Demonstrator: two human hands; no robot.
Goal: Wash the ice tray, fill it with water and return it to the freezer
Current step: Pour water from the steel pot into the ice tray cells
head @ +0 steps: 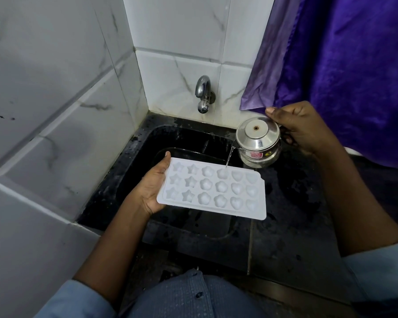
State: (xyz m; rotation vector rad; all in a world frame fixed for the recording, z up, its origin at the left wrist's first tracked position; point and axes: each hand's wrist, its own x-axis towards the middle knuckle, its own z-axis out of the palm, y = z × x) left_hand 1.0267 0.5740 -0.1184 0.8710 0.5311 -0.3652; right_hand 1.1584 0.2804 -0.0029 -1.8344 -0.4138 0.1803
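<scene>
Left hand [151, 188] grips the ice tray's [213, 189] left short end, holding it over the black sink [147, 143], long axis running left to right, moulds facing up. Right hand [301, 128] clasps a tilted steel kettle [259, 142]; water [229, 156] streams into a back-row mould.

1. The tray [213, 191] was white plastic, smooth and mostly matt, with a faint sheen in its moulded cells.
2. The pot [259, 143] on the right was polished metal, bright and mirror-like, with a paper-like sticker on its side.
3. The tap [203, 94] at the far wall was glossy chromed metal.
4. The tiles [177, 72] were white, glazed and smooth, with grey marble-like veins.
5. The sink [147, 143] was black and wet, shining in patches.
6. The counter [292, 203] looked like dark stone, speckled and damp.
7. The curtain [342, 65] at far right was purple cloth with a satin sheen.
8. The near shirt [193, 294] was matt blue woven cloth.
</scene>
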